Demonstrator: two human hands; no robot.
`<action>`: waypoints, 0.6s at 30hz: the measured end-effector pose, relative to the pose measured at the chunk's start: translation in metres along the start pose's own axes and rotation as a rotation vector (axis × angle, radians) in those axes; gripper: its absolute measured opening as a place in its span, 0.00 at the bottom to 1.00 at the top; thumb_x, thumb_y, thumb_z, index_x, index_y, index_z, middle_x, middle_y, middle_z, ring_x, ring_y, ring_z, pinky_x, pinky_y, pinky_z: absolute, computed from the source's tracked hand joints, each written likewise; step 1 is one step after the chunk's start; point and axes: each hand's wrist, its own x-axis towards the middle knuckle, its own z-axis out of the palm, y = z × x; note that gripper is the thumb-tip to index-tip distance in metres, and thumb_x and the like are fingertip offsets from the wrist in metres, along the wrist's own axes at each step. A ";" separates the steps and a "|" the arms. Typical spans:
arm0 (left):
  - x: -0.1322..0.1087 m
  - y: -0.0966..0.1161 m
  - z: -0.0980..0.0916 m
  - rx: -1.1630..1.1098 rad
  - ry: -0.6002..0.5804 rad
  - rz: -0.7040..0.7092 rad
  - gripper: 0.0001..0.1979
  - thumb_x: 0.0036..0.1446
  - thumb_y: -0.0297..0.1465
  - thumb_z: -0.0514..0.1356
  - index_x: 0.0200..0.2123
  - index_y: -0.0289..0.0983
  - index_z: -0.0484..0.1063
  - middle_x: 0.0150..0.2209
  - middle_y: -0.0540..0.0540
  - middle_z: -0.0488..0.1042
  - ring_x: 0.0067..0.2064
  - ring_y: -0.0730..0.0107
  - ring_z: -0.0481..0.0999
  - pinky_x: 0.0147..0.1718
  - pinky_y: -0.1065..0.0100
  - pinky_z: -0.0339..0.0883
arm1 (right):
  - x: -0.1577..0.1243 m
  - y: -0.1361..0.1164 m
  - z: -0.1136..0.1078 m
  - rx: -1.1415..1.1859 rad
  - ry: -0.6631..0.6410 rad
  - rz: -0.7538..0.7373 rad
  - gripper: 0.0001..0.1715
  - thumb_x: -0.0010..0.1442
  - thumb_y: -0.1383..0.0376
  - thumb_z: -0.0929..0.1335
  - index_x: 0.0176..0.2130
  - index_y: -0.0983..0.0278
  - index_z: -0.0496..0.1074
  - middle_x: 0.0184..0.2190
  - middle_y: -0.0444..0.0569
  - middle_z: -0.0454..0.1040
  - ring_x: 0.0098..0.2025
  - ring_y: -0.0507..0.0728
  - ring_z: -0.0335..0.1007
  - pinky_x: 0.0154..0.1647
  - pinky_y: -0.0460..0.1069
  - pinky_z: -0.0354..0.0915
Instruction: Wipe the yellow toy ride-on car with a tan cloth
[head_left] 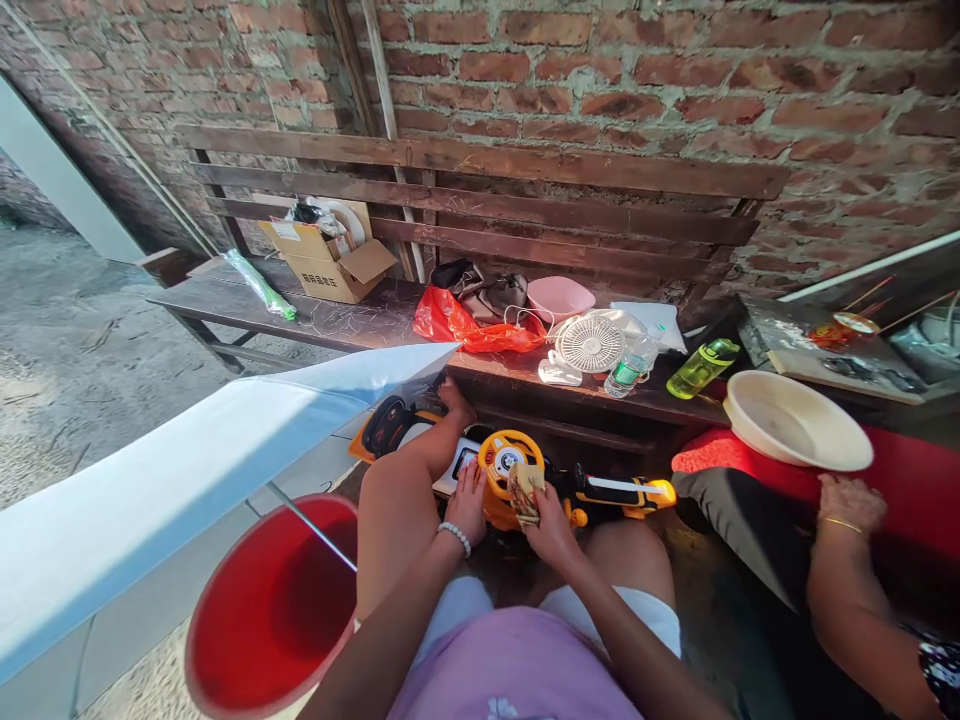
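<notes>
My right hand grips what looks like a filled flatbread, pale tan with a brown, crumbly-looking side. It is held just in front of the yellow steering wheel of a ride-on toy vehicle. Beside the wheel, my left hand rests with fingers stretched out and nothing in it; a beaded bracelet is on its wrist. The toy sits past my knees, with a yellow-and-black arm reaching to the right.
A wooden bench carries a cardboard box, red plastic bag, fan, water bottle and green bottle. A red bucket stands left under a pale sheet. Another person's hand is near a cream basin.
</notes>
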 end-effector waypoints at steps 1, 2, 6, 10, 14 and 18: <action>-0.001 0.001 0.001 0.006 0.013 0.000 0.49 0.56 0.22 0.61 0.80 0.36 0.52 0.82 0.35 0.42 0.82 0.44 0.42 0.75 0.46 0.58 | 0.006 0.001 -0.005 -0.056 0.027 0.019 0.47 0.54 0.73 0.68 0.71 0.58 0.68 0.74 0.58 0.63 0.76 0.68 0.60 0.74 0.63 0.61; -0.002 0.002 0.001 0.013 0.009 0.009 0.49 0.55 0.21 0.60 0.80 0.37 0.52 0.83 0.36 0.41 0.82 0.44 0.41 0.75 0.45 0.57 | 0.012 0.002 -0.011 -0.108 0.039 0.029 0.48 0.54 0.73 0.69 0.72 0.60 0.67 0.77 0.59 0.58 0.78 0.70 0.55 0.76 0.64 0.58; -0.004 0.009 0.000 0.059 -0.091 0.087 0.46 0.56 0.21 0.58 0.78 0.38 0.56 0.82 0.38 0.45 0.82 0.47 0.43 0.75 0.46 0.56 | 0.043 -0.012 -0.021 -0.199 -0.073 -0.096 0.51 0.53 0.74 0.69 0.74 0.64 0.65 0.81 0.60 0.48 0.82 0.71 0.42 0.80 0.66 0.49; -0.006 0.010 -0.001 0.143 -0.180 0.094 0.39 0.60 0.26 0.58 0.75 0.32 0.62 0.76 0.30 0.61 0.79 0.43 0.54 0.77 0.43 0.48 | 0.080 -0.042 -0.008 -0.174 -0.258 -0.379 0.46 0.55 0.72 0.69 0.72 0.67 0.69 0.80 0.59 0.52 0.82 0.70 0.40 0.81 0.65 0.44; -0.006 0.008 0.003 0.197 -0.229 0.066 0.42 0.58 0.27 0.59 0.76 0.28 0.60 0.75 0.26 0.63 0.77 0.39 0.58 0.75 0.42 0.53 | 0.115 -0.060 0.007 -0.210 -0.360 -0.546 0.38 0.54 0.70 0.71 0.64 0.67 0.77 0.73 0.62 0.67 0.80 0.71 0.49 0.81 0.66 0.43; -0.005 0.009 0.007 0.193 -0.199 0.060 0.50 0.55 0.24 0.60 0.80 0.33 0.49 0.81 0.32 0.50 0.80 0.37 0.51 0.73 0.41 0.58 | 0.142 -0.058 0.000 -0.313 -0.342 -0.541 0.36 0.54 0.70 0.72 0.62 0.65 0.78 0.69 0.62 0.71 0.76 0.71 0.57 0.79 0.64 0.51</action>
